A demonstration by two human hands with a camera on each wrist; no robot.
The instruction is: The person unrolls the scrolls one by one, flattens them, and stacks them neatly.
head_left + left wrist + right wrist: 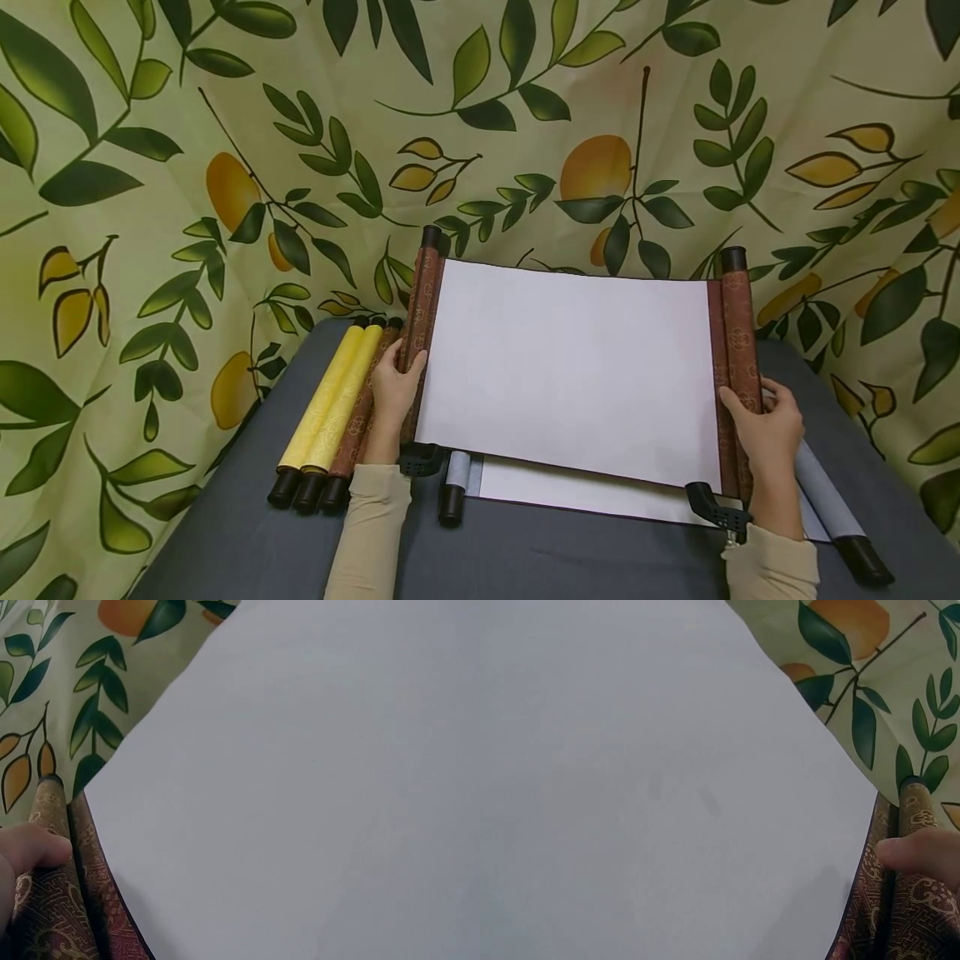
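Note:
Between both hands a blank hanging scroll [570,367] is stretched open, its white sheet raised above the table. My left hand [396,379] grips the brown patterned roller [426,292] at its left end, thumb lying on the near face. At the other end my right hand [772,425] holds the matching brown roller [738,333], thumb in front and fingers behind. In the left wrist view the thumb [45,847] presses on the brocade roller; the right wrist view shows the other thumb [915,851] doing likewise. Underneath, a second scroll with grey-blue rollers [832,492] lies partly unrolled, mostly hidden.
Two yellow rolled scrolls [322,400] and brown rolled ones [360,425] lie side by side on the left of the grey table [225,517]. Behind the table hangs a cloth [495,183] printed with leaves and fruit. Black wrist mounts [720,508] sit near the sheet's lower edge.

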